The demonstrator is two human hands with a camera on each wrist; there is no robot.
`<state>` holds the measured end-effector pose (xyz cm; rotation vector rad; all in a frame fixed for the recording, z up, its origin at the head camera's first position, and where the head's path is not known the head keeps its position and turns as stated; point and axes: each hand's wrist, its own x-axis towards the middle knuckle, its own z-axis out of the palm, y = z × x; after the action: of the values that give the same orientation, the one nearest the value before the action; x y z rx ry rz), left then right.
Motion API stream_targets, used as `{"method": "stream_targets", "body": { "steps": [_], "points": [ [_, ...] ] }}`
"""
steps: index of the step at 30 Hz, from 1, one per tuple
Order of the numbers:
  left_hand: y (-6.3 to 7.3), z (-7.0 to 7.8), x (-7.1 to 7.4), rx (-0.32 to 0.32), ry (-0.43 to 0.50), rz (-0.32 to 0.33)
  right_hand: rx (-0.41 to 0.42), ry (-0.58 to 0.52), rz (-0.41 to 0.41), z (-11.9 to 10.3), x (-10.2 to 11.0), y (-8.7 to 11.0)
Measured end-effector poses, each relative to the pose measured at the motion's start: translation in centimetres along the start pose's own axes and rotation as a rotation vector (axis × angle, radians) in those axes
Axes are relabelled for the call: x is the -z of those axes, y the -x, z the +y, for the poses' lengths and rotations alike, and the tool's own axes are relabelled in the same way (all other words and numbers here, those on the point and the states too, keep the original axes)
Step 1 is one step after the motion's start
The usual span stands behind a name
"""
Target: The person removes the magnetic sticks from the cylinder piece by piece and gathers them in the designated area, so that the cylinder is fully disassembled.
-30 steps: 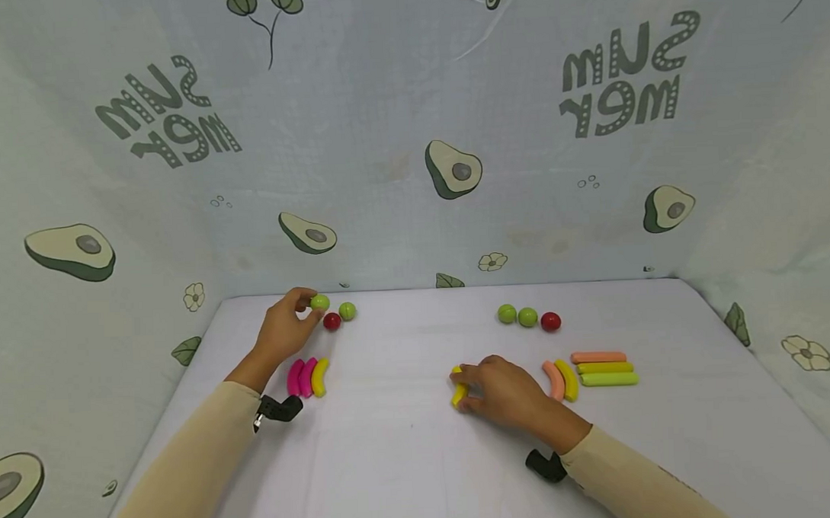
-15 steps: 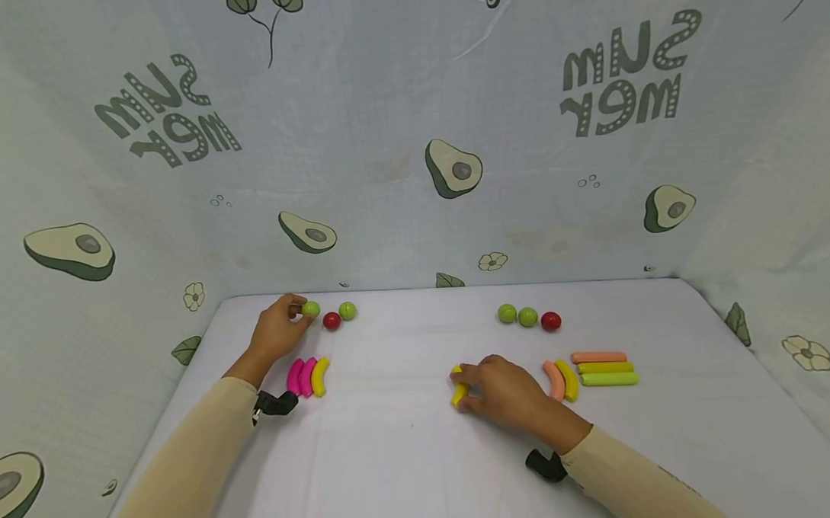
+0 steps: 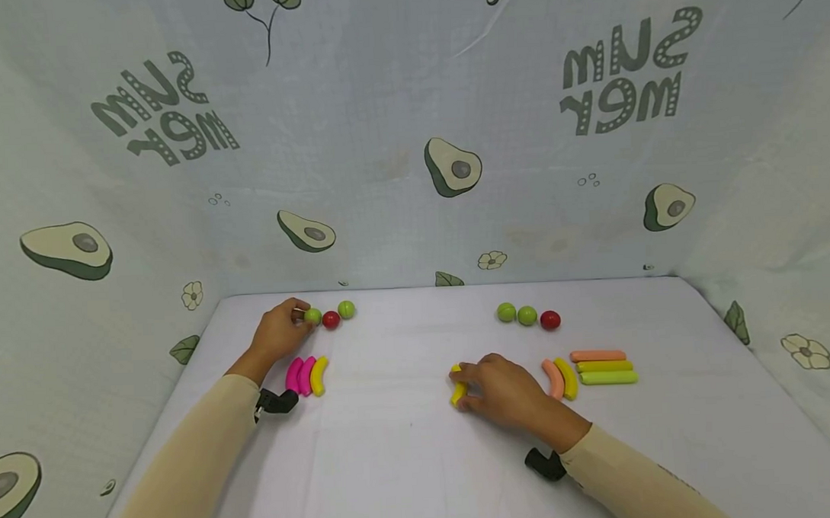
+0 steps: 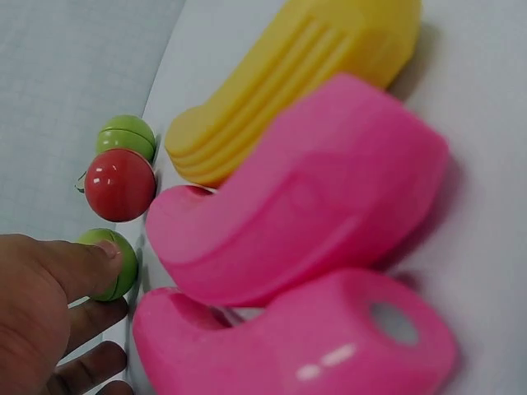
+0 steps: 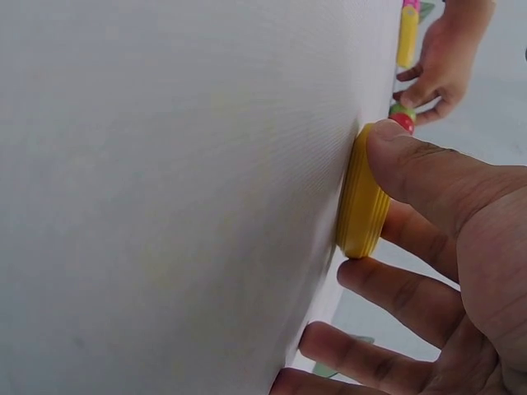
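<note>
My left hand [image 3: 279, 332] pinches a small green ball [image 3: 312, 316] between thumb and fingers at the back left. Right beside that ball sits a shiny red ball [image 4: 121, 185] with a bit of green stem, and a second green ball [image 3: 346, 309] lies just past it. Nearer me are two curved pink pieces [image 4: 296, 197] and a curved yellow piece [image 4: 288, 90], side by side. Around mid-table my right hand [image 3: 500, 389] holds another curved, ridged yellow piece [image 5: 362, 202] by its ends, close on the white cloth; its fingers partly cover it.
Two green balls [image 3: 527, 316] and a red ball [image 3: 551, 320] form a row at the back right. In front lie a curved orange piece [image 3: 553, 379], a curved yellow piece [image 3: 566, 379] and a stack of straight sticks [image 3: 604, 367]. A printed cloth [image 3: 382, 100] hangs behind the table.
My left hand drew the green ball left, then brought it down toward me, beside the red ball. My right hand and its yellow piece have stayed put.
</note>
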<state>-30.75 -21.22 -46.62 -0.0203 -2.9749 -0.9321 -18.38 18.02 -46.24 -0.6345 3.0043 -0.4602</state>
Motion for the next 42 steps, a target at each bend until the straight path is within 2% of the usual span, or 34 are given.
{"method": "stream_targets", "body": {
  "steps": [19, 23, 27, 33, 37, 42],
  "points": [
    [0.4, -0.1, 0.5, 0.018, 0.003, -0.027, -0.012, 0.015, -0.013, 0.2, 0.1, -0.1],
    [0.8, -0.1, 0.7, -0.017, -0.014, -0.001, -0.012, 0.026, -0.025, 0.1, 0.2, 0.1],
    [1.3, 0.1, 1.0, -0.075, -0.051, 0.054, 0.000, 0.031, -0.043, 0.1, 0.1, 0.3],
    [2.9, 1.6, 1.2, -0.153, -0.080, 0.113, -0.015, 0.002, -0.096, 0.5, 0.7, 0.6],
    [4.1, 2.8, 1.2, -0.193, -0.099, 0.116, -0.026, -0.044, -0.133, 1.3, 1.7, 1.1],
    [5.3, 3.8, 1.1, -0.238, -0.138, 0.097, -0.093, -0.018, -0.080, 3.1, 3.0, 1.8]
  ]
}}
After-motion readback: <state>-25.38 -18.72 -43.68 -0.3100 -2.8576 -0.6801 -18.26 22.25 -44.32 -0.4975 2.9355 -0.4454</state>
